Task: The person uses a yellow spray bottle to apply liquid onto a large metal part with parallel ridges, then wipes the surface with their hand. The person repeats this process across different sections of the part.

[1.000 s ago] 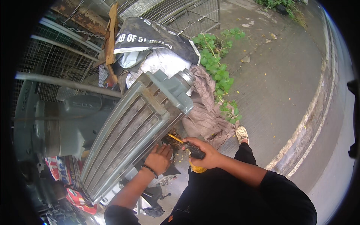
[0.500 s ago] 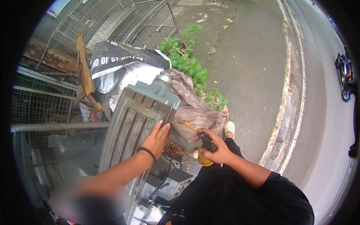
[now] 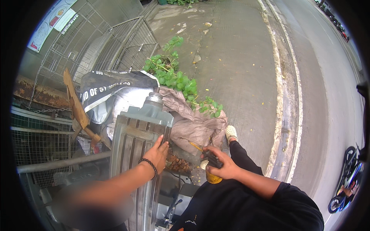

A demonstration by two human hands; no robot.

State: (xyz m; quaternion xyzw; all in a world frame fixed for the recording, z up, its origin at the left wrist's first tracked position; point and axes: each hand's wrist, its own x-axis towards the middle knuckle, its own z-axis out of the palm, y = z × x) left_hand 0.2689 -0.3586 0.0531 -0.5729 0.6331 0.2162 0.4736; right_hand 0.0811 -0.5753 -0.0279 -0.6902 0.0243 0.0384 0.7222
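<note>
My left hand (image 3: pixel 156 157), with a dark bead bracelet at the wrist, lies flat with its fingers stretched along the right edge of a long grey slotted metal machine table (image 3: pixel 129 144). The hand holds nothing. Over to the right, my right hand (image 3: pixel 224 163) is closed round the dark pump top of a small oil can (image 3: pixel 213 178). Its body is yellow and a thin yellowish spout points up and left, toward the table's edge but apart from it. My fingers hide part of the can.
Beyond the table lie a brown cloth (image 3: pixel 200 129) and a printed black-and-white sack (image 3: pixel 106 90), beside a leafy plant (image 3: pixel 179 81). Broken wood (image 3: pixel 76 102) and wire cages (image 3: pixel 127 42) stand left. A motorcycle (image 3: pixel 348 179) is on the road at right.
The view has shifted, so the table's far end appears lower and farther left. The motorcycle has come nearer along the road. My left hand still rests on the table; my right still holds the oil can.
</note>
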